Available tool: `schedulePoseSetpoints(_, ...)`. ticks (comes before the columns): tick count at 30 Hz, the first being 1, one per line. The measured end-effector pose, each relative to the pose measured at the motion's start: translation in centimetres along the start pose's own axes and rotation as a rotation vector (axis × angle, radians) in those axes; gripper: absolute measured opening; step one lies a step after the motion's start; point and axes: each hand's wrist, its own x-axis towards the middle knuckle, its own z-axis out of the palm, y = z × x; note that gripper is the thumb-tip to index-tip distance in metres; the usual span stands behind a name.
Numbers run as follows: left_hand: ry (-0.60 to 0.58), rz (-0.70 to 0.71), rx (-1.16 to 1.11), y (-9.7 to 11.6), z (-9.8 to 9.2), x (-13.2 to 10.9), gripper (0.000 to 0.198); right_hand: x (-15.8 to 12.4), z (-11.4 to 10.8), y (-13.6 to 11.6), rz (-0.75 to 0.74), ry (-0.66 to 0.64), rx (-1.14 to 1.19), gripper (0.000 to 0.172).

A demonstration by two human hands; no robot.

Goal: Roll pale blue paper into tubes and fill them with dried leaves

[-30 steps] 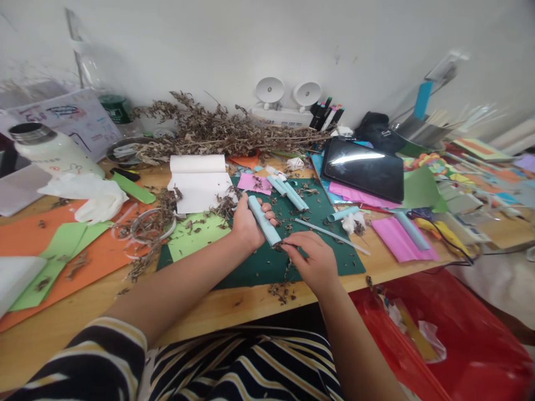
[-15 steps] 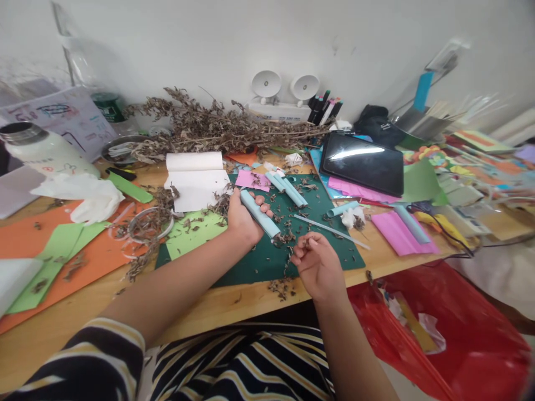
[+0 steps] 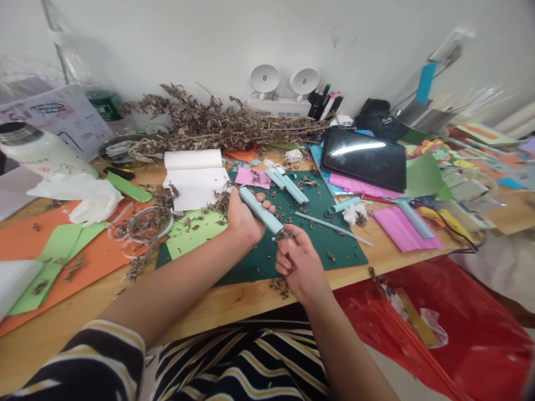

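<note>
A light blue paper tube (image 3: 259,210) rests in my left hand (image 3: 244,220), its fingers curled round it. At the tube's near end, my right hand (image 3: 298,259) pinches a bit of dried leaf (image 3: 285,234) against the opening. Below both hands lies a green cutting mat (image 3: 251,264) sprinkled with leaf crumbs. Several more blue paper tubes (image 3: 295,188) lie on the mat behind my hands. A thin pale stick (image 3: 334,227) crosses the mat's right side.
Dried branches (image 3: 217,125) spread along the wall. A black tablet (image 3: 363,159) lies at the back right, near pink paper (image 3: 397,231). On the left are a white bottle (image 3: 45,150), crumpled tissue (image 3: 90,195) and orange paper (image 3: 79,273). A red bag (image 3: 472,328) hangs below the table edge.
My right hand has moved left and up to the tube's near end, bringing the bit of dried leaf to it. My left hand still holds the tube in about the same place.
</note>
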Motion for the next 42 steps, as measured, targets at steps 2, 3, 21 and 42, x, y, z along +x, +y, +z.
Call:
schedulePoseSetpoints(2, 0.046, -0.013, 0.019, -0.3, 0.0, 0.0, 0.037, -0.3, -0.6, -0.2, -0.075, -0.021, -0.177, 0.036)
schedulePoseSetpoints(3, 0.057, -0.024, 0.031, -0.5, 0.0, 0.0, 0.037, -0.4, -0.9, -0.3, -0.108, -0.036, -0.269, 0.037)
schedulePoseSetpoints(21, 0.114, -0.126, 0.173, -2.6, -0.8, -0.4, 0.035, -1.1, -3.2, -0.4, -0.629, -0.083, -1.131, 0.042)
schedulePoseSetpoints(42, -0.800, -0.010, 0.933, -1.7, -1.8, -2.9, 0.036, 0.0, -3.2, -3.7, -0.891, 0.013, -1.484, 0.020)
